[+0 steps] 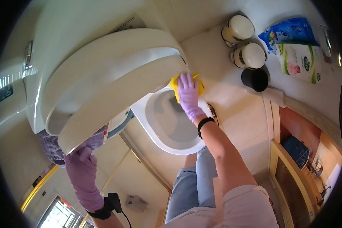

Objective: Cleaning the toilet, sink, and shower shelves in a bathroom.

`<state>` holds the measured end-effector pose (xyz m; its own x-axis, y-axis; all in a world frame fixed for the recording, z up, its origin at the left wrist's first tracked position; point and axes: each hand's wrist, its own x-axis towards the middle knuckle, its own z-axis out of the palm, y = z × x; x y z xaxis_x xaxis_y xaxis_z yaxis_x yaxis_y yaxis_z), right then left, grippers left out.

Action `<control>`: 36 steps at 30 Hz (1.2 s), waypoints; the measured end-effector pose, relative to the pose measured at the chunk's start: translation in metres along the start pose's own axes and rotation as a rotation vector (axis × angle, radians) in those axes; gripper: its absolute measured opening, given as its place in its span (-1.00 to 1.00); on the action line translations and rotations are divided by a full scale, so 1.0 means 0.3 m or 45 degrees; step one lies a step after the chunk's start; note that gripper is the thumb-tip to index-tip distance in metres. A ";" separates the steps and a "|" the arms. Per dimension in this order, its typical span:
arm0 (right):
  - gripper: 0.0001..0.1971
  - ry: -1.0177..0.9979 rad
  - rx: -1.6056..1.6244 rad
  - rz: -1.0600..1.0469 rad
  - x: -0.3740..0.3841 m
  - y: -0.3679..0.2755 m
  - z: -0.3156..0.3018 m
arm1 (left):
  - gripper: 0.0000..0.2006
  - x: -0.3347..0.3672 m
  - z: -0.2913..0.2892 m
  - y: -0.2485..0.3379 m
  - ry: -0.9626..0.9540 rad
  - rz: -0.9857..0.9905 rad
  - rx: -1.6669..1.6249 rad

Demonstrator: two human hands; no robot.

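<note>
the left hand (81,161) grips the raised toilet seat (121,99) by its edge; the right hand (188,91) — fingers outstretched, unclenched — covers a yellow cloth (200,88) beside the toilet bowl (178,149).

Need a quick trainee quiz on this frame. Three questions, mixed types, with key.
1. Multiple choice: what is under the right hand?
a) a long-handled brush
b) a yellow cloth
c) a spray bottle

2. True or false: the left hand touches the edge of the raised seat.

3. Count: how many white-lidded jars stand near the black container?

Key: 1. b; 2. true; 3. two.
</note>
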<state>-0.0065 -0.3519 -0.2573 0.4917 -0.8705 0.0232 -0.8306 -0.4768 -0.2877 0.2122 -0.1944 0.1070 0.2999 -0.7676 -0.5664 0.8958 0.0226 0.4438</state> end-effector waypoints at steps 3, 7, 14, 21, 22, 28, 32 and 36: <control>-0.47 -0.056 0.086 -0.171 -0.039 -0.061 0.040 | -0.62 0.006 0.001 -0.009 0.023 0.018 0.019; -0.49 -0.249 0.303 0.114 0.029 -0.307 0.073 | -0.63 -0.004 0.003 -0.007 0.098 0.020 0.192; -0.51 -0.024 0.576 0.003 -0.064 -0.421 0.302 | -0.62 0.054 0.035 -0.057 0.020 -0.072 0.196; -0.59 -0.266 -0.121 -0.246 0.094 -0.198 0.103 | -0.60 -0.054 -0.018 -0.033 0.060 -0.075 0.219; -0.63 -0.252 -0.175 -0.193 0.103 -0.172 0.094 | -0.60 -0.057 -0.024 -0.037 0.037 -0.056 0.194; -0.79 -0.215 -0.212 0.115 0.089 -0.193 0.018 | -0.63 -0.053 -0.050 -0.019 -0.016 -0.119 0.107; -0.80 -0.253 0.028 0.182 0.140 -0.192 0.054 | -0.64 -0.035 -0.018 -0.034 -0.001 -0.120 0.158; -0.83 -0.391 -0.223 0.110 0.149 -0.259 0.066 | -0.65 -0.050 -0.019 -0.032 -0.003 -0.112 0.165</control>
<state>0.0852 -0.3514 -0.2529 0.4515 -0.8438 -0.2901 -0.8915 -0.4402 -0.1071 0.2010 -0.1793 0.1073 0.2216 -0.7644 -0.6055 0.8688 -0.1271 0.4785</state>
